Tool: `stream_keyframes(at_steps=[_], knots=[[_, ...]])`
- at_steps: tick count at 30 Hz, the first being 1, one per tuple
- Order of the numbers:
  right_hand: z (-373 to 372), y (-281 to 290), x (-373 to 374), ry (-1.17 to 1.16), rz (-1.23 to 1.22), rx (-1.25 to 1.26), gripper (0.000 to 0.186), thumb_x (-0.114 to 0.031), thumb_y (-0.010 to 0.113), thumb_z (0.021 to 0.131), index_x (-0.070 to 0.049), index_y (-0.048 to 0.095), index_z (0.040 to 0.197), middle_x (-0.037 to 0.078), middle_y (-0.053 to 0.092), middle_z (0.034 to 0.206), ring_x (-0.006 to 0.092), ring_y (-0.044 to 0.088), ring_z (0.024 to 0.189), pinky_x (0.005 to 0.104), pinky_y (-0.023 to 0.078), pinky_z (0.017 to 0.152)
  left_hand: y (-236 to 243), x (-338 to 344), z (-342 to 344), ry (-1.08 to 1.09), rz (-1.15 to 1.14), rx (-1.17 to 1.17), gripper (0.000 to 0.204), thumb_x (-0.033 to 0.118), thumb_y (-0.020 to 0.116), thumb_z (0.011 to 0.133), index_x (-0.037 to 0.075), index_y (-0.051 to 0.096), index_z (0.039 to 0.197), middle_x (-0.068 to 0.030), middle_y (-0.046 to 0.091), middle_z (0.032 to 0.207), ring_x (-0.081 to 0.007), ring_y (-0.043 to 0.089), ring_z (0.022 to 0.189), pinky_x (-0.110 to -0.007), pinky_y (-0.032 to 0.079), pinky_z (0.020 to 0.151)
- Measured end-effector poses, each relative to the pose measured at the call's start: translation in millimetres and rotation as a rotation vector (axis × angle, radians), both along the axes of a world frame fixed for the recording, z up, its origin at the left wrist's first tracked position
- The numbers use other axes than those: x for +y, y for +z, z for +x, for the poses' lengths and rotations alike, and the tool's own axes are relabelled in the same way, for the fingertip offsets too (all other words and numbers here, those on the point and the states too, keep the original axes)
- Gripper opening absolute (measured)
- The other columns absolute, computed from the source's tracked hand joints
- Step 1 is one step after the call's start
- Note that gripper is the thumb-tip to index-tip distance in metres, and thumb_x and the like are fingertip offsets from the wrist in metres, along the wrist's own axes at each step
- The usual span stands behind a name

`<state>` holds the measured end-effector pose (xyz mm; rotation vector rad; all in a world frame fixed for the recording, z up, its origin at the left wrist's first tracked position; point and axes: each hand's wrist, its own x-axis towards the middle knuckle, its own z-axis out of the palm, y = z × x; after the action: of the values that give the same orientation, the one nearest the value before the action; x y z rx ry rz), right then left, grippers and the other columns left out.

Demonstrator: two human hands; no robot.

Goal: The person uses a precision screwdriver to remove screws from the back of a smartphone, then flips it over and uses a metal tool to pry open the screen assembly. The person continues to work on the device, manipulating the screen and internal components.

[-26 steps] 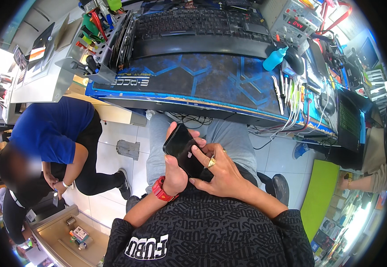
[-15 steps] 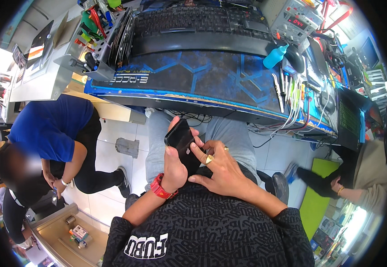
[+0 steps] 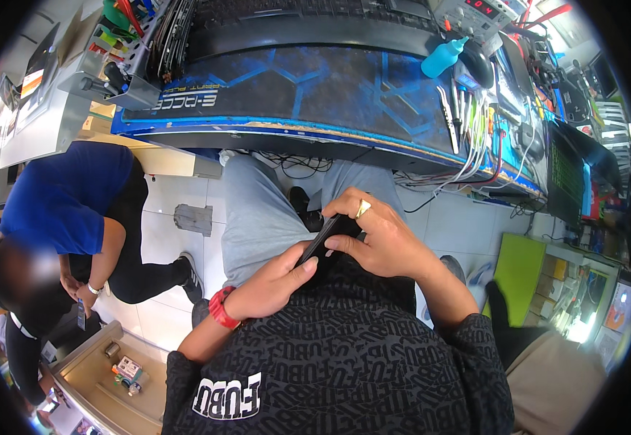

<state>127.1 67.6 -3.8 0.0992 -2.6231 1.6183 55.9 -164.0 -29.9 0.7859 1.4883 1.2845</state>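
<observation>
Now, head view | dark phone (image 3: 318, 243) had tipped nearly edge-on, glossy face mostly lost from sight, seemingly bringing its slim edge into the handling | held near of the tabletop (image 3: 257, 125) | left hand's (image 3: 268, 284) grip closed on its near end, right hand's (image 3: 379, 243) on its far end | smooth slab; blue-lined mat (image 3: 330, 83); tapered squeeze bottle (image 3: 442, 59)

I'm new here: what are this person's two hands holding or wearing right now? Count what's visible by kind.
Black phone, in left hand and right hand: 1
Red wristband: 1
Gold-coloured ring: 1
Total: 3
</observation>
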Motion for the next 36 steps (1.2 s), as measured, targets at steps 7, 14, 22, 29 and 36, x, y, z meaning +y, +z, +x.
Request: stream_keyframes(at_steps=[7, 14, 22, 29, 36], knots=[[3.5, -8.2, -2.2, 0.016, -0.017, 0.036, 0.027, -0.007, 0.081, 0.081, -0.005, 0.071, 0.107, 0.009, 0.061, 0.097, 0.027, 0.066, 0.089, 0.0378, 0.054, 0.076, 23.4, -1.3, 1.8, 0.025, -0.132, 0.036, 0.031, 0.024, 0.043, 0.112, -0.001, 0.053, 0.127, -0.009, 0.052, 0.078, -0.019, 0.048, 0.071, -0.037, 0.043, 0.07], [2.8, -7.5, -2.5, 0.014, -0.02, 0.009, 0.023, -0.007, 0.08, 0.082, -0.005, 0.071, 0.102, 0.009, 0.06, 0.096, 0.0263, 0.066, 0.087, 0.0374, 0.053, 0.075, 22.3, 0.5, 0.6, 0.006, -0.147, 0.088, 0.028, 0.022, 0.042, 0.111, -0.002, 0.054, 0.12, -0.0162, 0.057, 0.08, -0.0303, 0.054, 0.071, -0.041, 0.044, 0.071], [3.9, -10.4, -6.0, 0.007, -0.024, 0.011, 0.019, -0.007, 0.08, 0.083, -0.005, 0.071, 0.099, 0.008, 0.059, 0.094, 0.0263, 0.066, 0.084, 0.038, 0.053, 0.073, 20.8, 0.3, 1.4, -0.021, -0.177, 0.176, 0.028, 0.022, 0.042, 0.11, -0.003, 0.053, 0.117, -0.0232, 0.061, 0.087, -0.0427, 0.059, 0.079, -0.045, 0.045, 0.073], [-3.1, -24.8, -19.3, -0.275, -0.181, 0.141, 0.052, -0.012, 0.073, 0.094, 0.0, 0.05, 0.14, 0.013, 0.058, 0.114, 0.0223, 0.059, 0.108, 0.0344, 0.049, 0.091, 10.2, 8.1, -1.7, 0.254, -0.128, 0.104, 0.03, 0.024, 0.042, 0.112, 0.0, 0.055, 0.123, -0.011, 0.065, 0.097, -0.0205, 0.063, 0.087, -0.036, 0.048, 0.076], [12.2, -10.0, -36.5, -0.272, -0.541, -0.407, 0.031, -0.017, 0.062, 0.103, 0.005, 0.058, 0.125, 0.016, 0.067, 0.11, 0.0254, 0.068, 0.099, 0.0394, 0.056, 0.086, -12.3, 21.9, 11.6, 0.573, 0.217, -0.242, 0.036, 0.015, 0.05, 0.109, 0.0, 0.044, 0.141, -0.008, 0.057, 0.13, -0.0135, 0.054, 0.123, -0.032, 0.045, 0.106]])
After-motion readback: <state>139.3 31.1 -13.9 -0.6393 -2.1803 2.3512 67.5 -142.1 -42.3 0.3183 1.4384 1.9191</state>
